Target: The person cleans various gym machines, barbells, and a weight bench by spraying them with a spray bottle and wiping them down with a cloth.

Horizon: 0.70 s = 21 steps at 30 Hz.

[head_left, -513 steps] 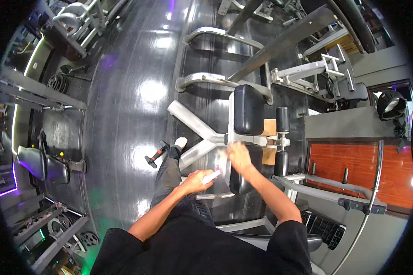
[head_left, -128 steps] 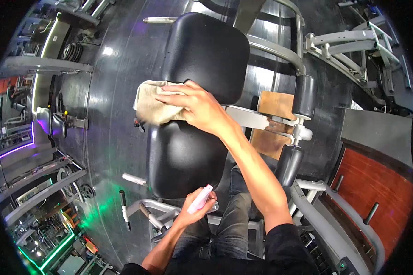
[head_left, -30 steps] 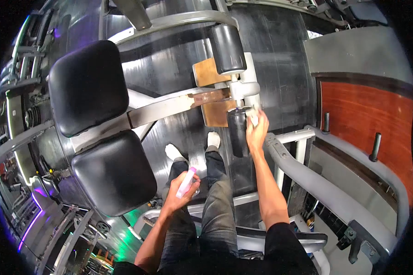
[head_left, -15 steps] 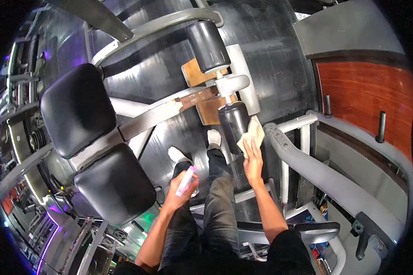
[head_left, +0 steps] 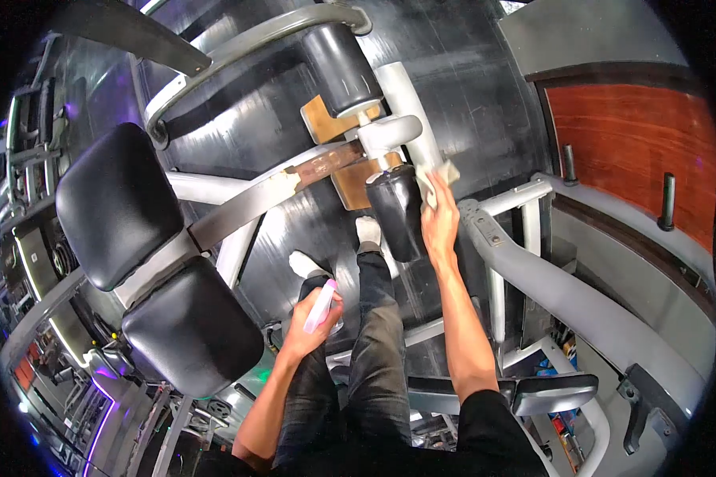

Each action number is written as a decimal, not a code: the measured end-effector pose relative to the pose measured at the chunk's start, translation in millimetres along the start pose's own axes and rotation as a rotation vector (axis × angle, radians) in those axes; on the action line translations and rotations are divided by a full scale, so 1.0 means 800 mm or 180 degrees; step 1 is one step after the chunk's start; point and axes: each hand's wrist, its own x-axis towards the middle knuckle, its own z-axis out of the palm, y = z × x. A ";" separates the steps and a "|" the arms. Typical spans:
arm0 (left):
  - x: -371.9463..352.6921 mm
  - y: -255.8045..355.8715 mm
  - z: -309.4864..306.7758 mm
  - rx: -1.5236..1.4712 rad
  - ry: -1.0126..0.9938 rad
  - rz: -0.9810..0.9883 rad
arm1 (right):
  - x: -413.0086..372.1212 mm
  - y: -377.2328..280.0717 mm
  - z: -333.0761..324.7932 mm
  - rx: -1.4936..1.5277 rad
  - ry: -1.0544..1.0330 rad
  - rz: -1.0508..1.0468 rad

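Observation:
My right hand (head_left: 439, 220) grips a pale yellow cloth (head_left: 447, 172) beside the near black foam roller (head_left: 394, 216) of a gym machine. The cloth overlaps the roller's outer end and the white tube (head_left: 410, 107) behind it. My left hand (head_left: 314, 322) is wrapped round a spray bottle with a pink and white top (head_left: 321, 306), held low over my left leg; most of the bottle is hidden by the fingers. A second black roller (head_left: 344, 70) sits farther up on the same white bracket (head_left: 388, 135).
Two black padded cushions (head_left: 121, 205) are mounted on the metal beam (head_left: 247, 208) at left. A thick grey frame arm (head_left: 565, 294) runs along the right, with upright pegs (head_left: 667, 203) by a reddish-brown panel (head_left: 628, 151). My feet (head_left: 306, 265) stand on the dark floor.
My right hand has moved the cloth upward along the roller, toward its far end and the white tube. My left hand still holds the spray bottle in nearly the same place. The view has shifted slightly.

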 end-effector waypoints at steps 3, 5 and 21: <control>-0.001 0.015 0.000 -0.0048 -0.0086 -0.0230 | 0.044 -0.011 0.038 -0.0379 -0.0202 -0.0419; -0.001 0.003 -0.001 0.0038 -0.0077 -0.0129 | 0.041 0.003 0.048 -0.0802 -0.0480 -0.0451; 0.004 -0.002 -0.004 -0.0026 0.0102 0.0244 | -0.021 -0.027 -0.035 -0.0442 -0.0693 -0.0573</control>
